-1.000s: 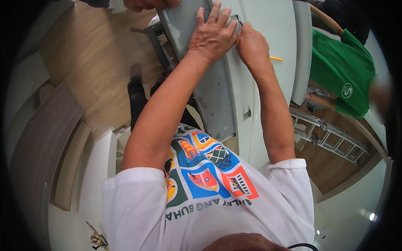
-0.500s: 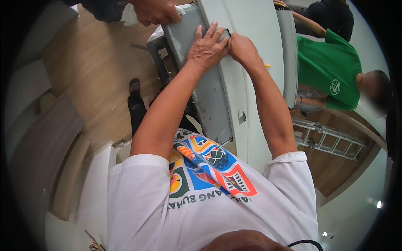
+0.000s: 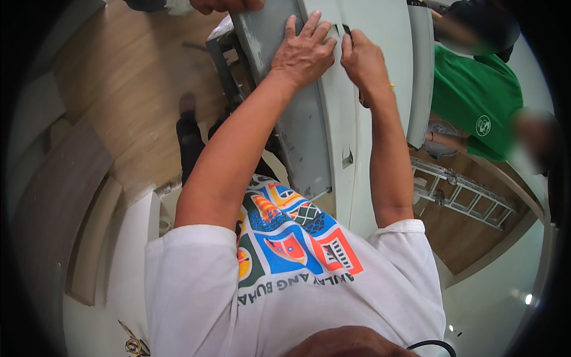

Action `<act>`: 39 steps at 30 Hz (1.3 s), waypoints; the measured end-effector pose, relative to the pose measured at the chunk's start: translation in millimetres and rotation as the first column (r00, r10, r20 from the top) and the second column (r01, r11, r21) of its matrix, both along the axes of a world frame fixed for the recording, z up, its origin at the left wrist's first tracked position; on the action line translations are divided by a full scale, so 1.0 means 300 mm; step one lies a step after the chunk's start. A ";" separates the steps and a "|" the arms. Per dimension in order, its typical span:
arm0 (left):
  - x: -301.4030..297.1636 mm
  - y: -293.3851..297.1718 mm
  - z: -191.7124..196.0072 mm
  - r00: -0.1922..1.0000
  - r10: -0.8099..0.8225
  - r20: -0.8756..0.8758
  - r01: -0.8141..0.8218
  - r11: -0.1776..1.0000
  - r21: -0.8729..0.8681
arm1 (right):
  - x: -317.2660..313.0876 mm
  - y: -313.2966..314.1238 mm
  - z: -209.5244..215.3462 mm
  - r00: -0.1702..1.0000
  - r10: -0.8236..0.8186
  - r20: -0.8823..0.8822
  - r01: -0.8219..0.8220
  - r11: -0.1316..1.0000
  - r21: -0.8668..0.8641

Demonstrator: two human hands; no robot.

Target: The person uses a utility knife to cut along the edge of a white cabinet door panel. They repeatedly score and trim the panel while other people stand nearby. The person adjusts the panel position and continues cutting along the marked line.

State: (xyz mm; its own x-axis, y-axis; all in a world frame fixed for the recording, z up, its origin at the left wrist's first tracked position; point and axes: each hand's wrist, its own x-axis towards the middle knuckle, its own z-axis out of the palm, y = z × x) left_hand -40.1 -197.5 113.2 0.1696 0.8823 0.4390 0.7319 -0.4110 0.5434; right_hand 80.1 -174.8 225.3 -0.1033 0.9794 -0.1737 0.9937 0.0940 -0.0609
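Observation:
My left hand (image 3: 304, 50) lies flat with fingers spread. It presses across the edge where a grey panel (image 3: 300, 128) meets a white board (image 3: 340, 125). Just to its right, my right hand (image 3: 364, 59) is closed in a grip beside a small dark opening in the white board. A dark tool end (image 3: 363, 100) shows below that fist; the rest is hidden, so its kind is unclear. Nearer to me, a second small cut-out (image 3: 347, 158) shows in the white board.
Another person's hand (image 3: 225, 5) rests at the panel's far end. A dark metal frame (image 3: 229, 74) stands left of the panel. To the right are a person in a green shirt (image 3: 476, 98), a light grey panel (image 3: 421, 74) and a ladder (image 3: 464, 193). Wooden flooring (image 3: 128, 113) lies at left.
My right hand has drawn slightly away from my left, uncovering the opening, and the dark tool end now shows. The other person's hand has shifted toward the top edge of the view.

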 end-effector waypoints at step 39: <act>0.008 -0.034 0.034 0.999 -0.045 0.008 0.046 0.998 -0.047 | 0.032 -0.054 -0.085 0.979 -0.069 0.192 0.083 0.994 -0.069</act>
State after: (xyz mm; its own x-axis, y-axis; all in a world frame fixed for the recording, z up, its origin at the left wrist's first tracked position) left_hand -37.7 -207.6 123.4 0.2070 0.8935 0.3985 0.7091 -0.4176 0.5682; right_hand 89.8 -190.9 199.6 0.0126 0.9662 -0.2577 0.9920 0.0203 0.1245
